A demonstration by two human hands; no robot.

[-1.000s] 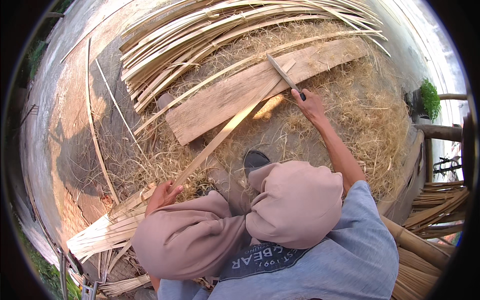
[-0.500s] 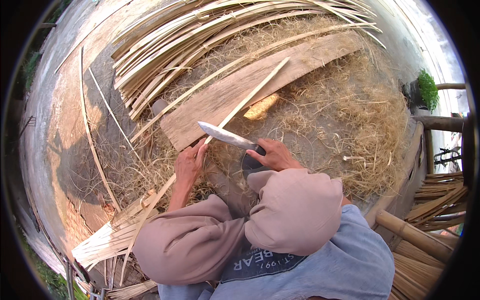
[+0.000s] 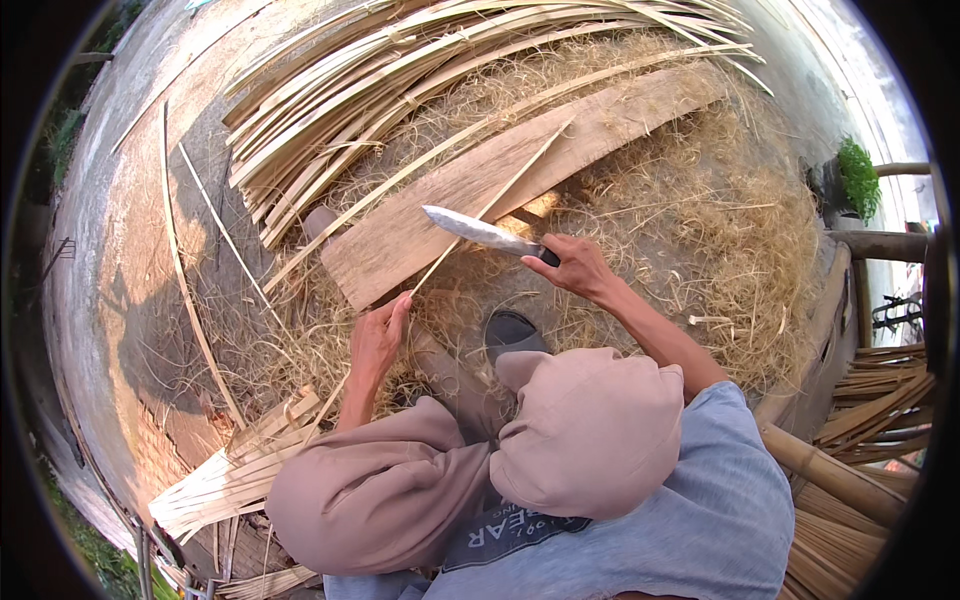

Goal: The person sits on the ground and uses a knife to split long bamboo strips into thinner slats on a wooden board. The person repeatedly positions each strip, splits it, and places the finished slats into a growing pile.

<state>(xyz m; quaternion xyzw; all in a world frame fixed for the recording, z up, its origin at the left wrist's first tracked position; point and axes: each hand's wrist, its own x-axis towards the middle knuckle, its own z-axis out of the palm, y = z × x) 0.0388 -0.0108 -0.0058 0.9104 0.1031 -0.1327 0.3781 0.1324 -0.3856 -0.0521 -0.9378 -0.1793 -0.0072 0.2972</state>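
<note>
My left hand (image 3: pixel 376 338) is closed around a thin bamboo strip (image 3: pixel 508 187), which slants away to the upper right over a wooden board (image 3: pixel 420 222). The strip's other end comes out behind the hand toward my lower left. In my right hand (image 3: pixel 578 266) is a knife (image 3: pixel 482 232), gripped by its dark handle. Its long pale blade points left and crosses the strip near the board's near edge; whether blade and strip touch, I cannot tell.
Beyond the board lies a large pile of split bamboo strips (image 3: pixel 330 130). Curly shavings (image 3: pixel 700 240) cover much of the ground. Another strip bundle (image 3: pixel 225 480) lies at my lower left. Bamboo poles (image 3: pixel 835 475) stand at the right, and a dark shoe (image 3: pixel 514 332) shows between my knees.
My right hand and the knife have moved forward and to the right, farther up the strip. The strip now shows its narrow edge. My left hand stays in about the same place.
</note>
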